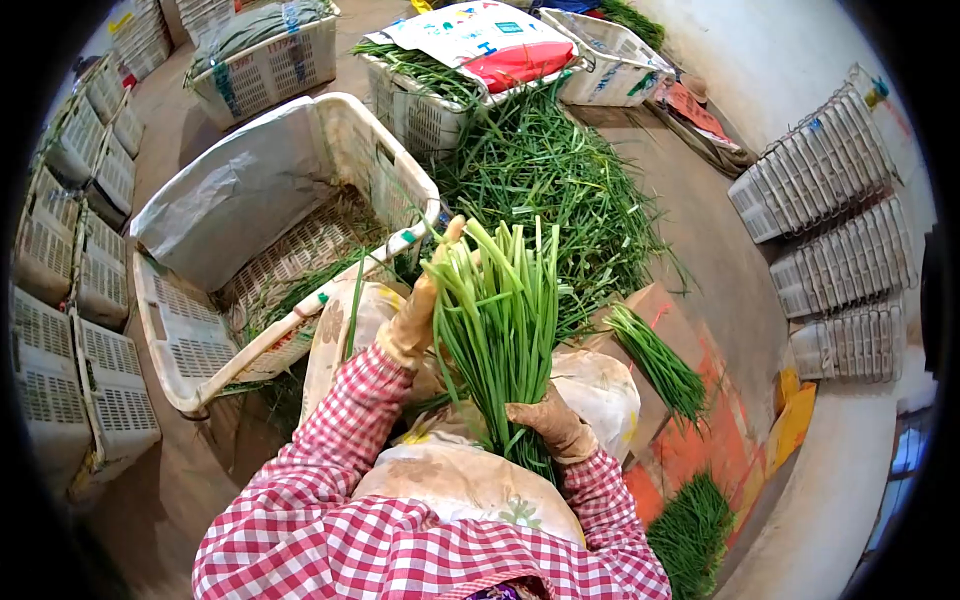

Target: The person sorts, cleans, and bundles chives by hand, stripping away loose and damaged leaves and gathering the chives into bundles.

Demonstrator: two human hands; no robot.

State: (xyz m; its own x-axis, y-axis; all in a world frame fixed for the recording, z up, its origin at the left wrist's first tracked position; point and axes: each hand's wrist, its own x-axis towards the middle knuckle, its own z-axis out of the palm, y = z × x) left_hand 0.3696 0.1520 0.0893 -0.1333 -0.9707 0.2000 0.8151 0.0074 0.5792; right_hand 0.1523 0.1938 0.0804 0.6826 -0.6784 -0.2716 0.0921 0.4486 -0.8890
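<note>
A thick bunch of garlic chives (500,340) stands upright in front of my lap, its pale stem ends at the top. My right hand (555,425), in a dirty tan glove, is closed around the lower part of the bunch. Against its upper left side rests my gloved left hand (420,310), with some fingers reaching up behind the stems and partly hidden by them. Leaf tips hang down toward the stained cloth (470,480) over my lap.
A large heap of loose chives (550,180) lies ahead. At left stands a white crate (175,385) with scraps inside. Bundled chives (660,365) lie on cardboard at right, with another bundle (692,530) nearer. Stacked crates (820,170) line the right wall; more stacks (110,370) stand at left.
</note>
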